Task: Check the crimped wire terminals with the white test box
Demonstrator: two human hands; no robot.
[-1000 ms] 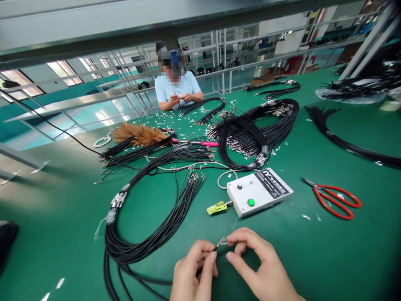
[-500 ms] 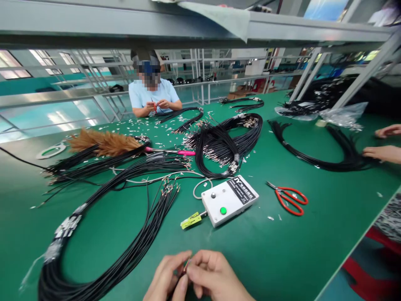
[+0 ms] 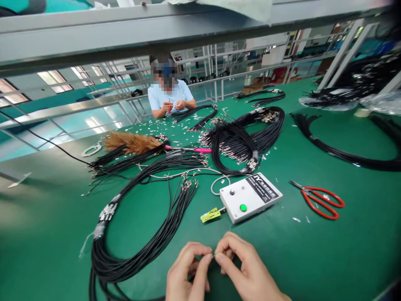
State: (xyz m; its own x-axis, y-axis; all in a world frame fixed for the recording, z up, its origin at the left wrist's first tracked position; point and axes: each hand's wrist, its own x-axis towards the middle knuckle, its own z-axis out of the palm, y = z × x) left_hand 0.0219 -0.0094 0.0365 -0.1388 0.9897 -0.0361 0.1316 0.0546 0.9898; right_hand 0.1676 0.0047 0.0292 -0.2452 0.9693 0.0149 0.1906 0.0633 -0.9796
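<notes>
At the near edge of the table, my left hand (image 3: 190,269) and my right hand (image 3: 246,265) meet fingertip to fingertip, both pinched. Between them shows a tiny dark bit of a cable end (image 3: 213,256); the fingers cover most of it. The rest of this cable is hidden by my left hand. Just beyond my hands lies a white box (image 3: 233,202) with a green button, a knob and a yellow-green clip (image 3: 211,215) on its front shaft. To the left curves a bundle of black cables (image 3: 125,267) with stripped copper ends, bound with clear wrap.
Red-handled scissors (image 3: 322,202) lie to the right. More black cable coils (image 3: 250,129), a brown brush (image 3: 131,143) with a pink handle and scattered scraps lie farther back. Across the table a person (image 3: 171,98) handles a cable. A metal shelf beam (image 3: 134,31) spans overhead.
My view has swung right-to-left, so the table's things appear farther right. My hands have drawn slightly apart at the palms; the coppery wire seen between them is now mostly covered.
</notes>
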